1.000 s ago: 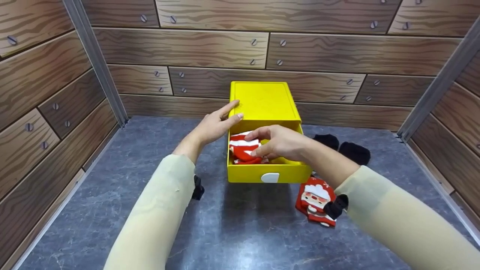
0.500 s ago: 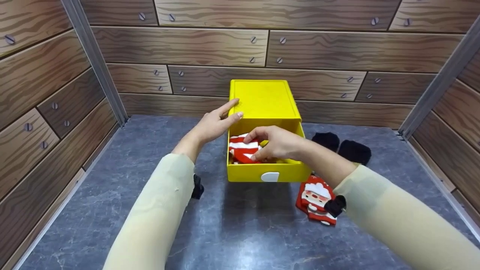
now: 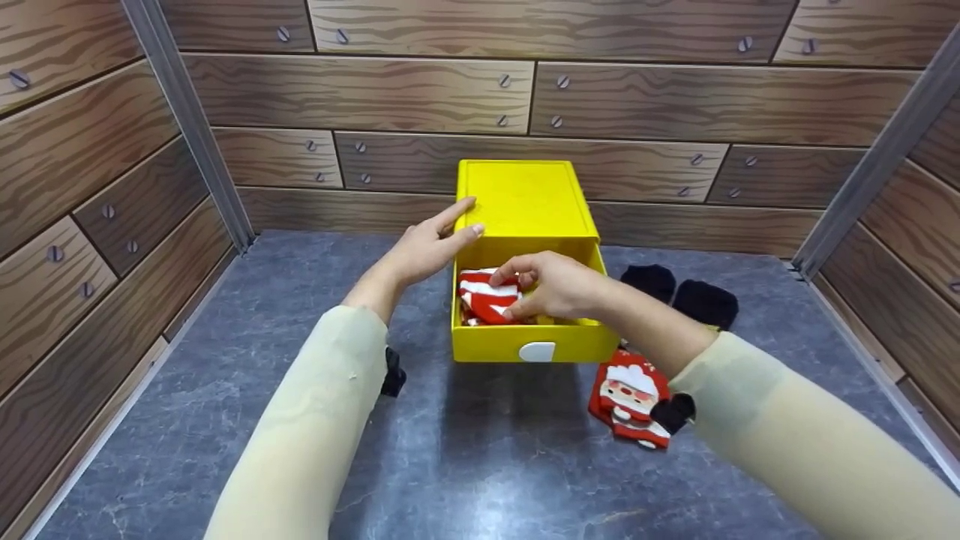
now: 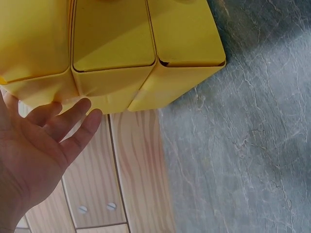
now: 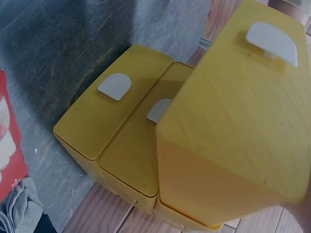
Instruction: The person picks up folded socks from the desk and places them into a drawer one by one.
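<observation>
Right hand [image 3: 559, 285] on striped sock [image 3: 486, 295] in yellow drawer [image 3: 536, 341]

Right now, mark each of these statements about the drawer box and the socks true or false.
1. The top drawer of the yellow drawer box is pulled open. True.
2. The right hand holds a black sock. False: it pinches a red-and-white striped sock inside the drawer.
3. The left hand rests on the box's top edge with straight fingers. True.
4. The Santa sock lies inside the drawer. False: it lies on the grey table, right of the drawer front.
5. Two black socks lie right of the box. True.
</observation>
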`<state>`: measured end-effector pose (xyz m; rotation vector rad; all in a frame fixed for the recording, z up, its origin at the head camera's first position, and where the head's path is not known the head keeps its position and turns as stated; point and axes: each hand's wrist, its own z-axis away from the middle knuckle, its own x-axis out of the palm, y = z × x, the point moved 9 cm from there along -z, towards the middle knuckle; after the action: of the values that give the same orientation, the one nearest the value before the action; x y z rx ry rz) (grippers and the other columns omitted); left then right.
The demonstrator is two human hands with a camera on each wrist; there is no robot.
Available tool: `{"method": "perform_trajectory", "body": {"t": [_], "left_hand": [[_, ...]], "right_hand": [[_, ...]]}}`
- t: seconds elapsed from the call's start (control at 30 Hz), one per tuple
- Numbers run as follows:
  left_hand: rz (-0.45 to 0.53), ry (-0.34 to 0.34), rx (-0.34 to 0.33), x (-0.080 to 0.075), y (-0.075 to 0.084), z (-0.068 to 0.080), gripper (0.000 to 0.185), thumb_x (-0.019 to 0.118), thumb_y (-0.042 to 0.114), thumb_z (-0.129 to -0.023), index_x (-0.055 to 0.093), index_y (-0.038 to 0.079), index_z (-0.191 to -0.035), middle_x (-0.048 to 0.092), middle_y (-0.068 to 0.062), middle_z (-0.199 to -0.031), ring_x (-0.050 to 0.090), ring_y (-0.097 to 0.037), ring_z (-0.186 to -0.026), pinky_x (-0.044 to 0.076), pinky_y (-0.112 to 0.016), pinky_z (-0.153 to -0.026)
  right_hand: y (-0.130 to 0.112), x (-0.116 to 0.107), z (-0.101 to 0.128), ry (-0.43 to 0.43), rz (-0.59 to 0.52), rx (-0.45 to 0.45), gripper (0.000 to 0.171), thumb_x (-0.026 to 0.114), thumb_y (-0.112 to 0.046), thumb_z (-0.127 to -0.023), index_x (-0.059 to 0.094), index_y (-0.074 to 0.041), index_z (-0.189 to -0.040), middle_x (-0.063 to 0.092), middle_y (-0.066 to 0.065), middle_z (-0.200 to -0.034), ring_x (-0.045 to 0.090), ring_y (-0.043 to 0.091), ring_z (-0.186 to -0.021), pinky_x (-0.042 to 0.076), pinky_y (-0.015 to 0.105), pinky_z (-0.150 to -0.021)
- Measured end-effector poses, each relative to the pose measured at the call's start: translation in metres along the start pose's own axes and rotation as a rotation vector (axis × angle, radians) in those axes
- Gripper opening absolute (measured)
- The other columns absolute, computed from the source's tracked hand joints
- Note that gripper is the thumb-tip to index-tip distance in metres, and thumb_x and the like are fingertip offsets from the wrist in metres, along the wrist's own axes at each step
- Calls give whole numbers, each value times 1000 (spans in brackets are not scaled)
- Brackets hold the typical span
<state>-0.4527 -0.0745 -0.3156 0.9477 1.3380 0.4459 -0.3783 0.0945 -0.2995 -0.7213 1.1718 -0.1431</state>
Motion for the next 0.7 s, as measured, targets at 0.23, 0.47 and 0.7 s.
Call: {"method": "perform_trajectory", "body": {"t": [0.23,0.47,0.7], "left_hand": [[-3,-5,10,1,0,0,77,51,76,-100,27,47,-167,35,-3,-171,37,-26,-154,34,-54,-121],[-2,-3,34,1,1,0,78,51,74,-101,27,44,-168,36,-5,-170,40,-26,-152,36,-52,-120],[-7,-6,47,0,1,0,76,51,73,-101,28,44,-168,35,-4,-171,39,-25,-153,35,-50,-121]], "right_hand": [[4,-14,16,-7,-104,-19,57,83,-29,-95,63,-24,-149,60,14,-142,55,34,-127,47,50,-105],[-2,-41,39,58,-179,-147,56,81,-23,-98,61,-15,-150,61,18,-141,66,33,-115,57,47,-94],[2,-74,69,200,-281,-245,57,82,-18,-96,61,-13,-149,67,13,-134,70,30,-114,59,34,-92]]}}
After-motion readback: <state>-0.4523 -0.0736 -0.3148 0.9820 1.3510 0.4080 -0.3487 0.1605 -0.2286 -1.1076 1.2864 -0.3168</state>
